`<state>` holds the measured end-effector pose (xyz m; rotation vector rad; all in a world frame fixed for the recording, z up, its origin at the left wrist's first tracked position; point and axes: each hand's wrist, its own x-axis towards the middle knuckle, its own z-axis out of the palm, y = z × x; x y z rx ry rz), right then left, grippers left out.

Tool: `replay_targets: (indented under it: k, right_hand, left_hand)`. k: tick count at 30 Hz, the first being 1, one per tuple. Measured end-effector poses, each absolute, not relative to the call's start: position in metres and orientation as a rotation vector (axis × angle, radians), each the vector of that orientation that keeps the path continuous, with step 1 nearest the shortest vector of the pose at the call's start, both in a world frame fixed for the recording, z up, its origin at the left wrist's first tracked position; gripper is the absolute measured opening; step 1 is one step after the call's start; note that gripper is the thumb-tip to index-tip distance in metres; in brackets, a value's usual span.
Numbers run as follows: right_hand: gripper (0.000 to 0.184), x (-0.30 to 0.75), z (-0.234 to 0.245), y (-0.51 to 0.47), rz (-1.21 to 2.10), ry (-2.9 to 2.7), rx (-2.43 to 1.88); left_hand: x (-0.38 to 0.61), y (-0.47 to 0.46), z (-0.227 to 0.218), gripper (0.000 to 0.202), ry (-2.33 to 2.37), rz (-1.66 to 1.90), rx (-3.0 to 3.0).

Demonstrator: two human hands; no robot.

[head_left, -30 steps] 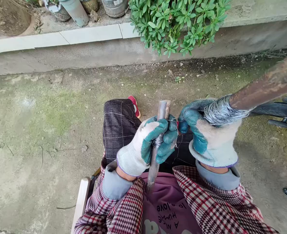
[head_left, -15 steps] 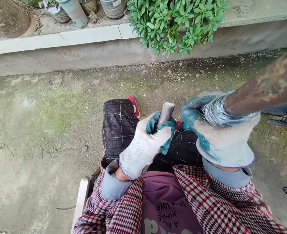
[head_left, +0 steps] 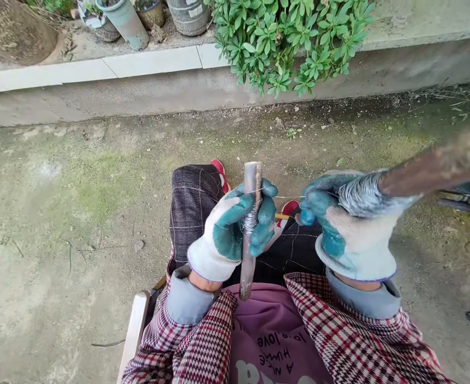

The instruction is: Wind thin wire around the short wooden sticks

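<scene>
Teal-gloved left hand point(head_left: 226, 229) clasps a stick point(head_left: 249, 250); right hand point(head_left: 349, 232), a wire-wound rod point(head_left: 430, 172), its end cropped.

Purple shirt point(head_left: 254, 309): blk txt point(head_left: 266, 340) reads "love", rest unclear; lg pale letters point(head_left: 254, 373) cut off @ btm.

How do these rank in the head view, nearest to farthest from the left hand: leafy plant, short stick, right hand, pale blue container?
1. Short stick, in the left hand.
2. Right hand, off to the right.
3. Leafy plant, ahead, overhanging the ledge.
4. Pale blue container, ahead-left, on the ledge.
</scene>
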<state>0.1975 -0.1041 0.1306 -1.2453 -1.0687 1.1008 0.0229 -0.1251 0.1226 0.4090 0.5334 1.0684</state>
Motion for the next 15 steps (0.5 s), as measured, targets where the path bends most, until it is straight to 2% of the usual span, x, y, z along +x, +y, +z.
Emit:
replay_targets:
  k: [7,15]
  right_hand:
    - [0.017,0.207,0.089,-0.072,1.215,-0.886,-1.123]
    - [0.021,0.233,0.072,-0.045,1.077,-0.734,-1.198]
  left_hand:
    - [0.018,-0.124,0.111,0.035,0.451,1.132,0.393]
    - [-0.004,-0.118,0.1,0.045,0.532,1.249,0.278]
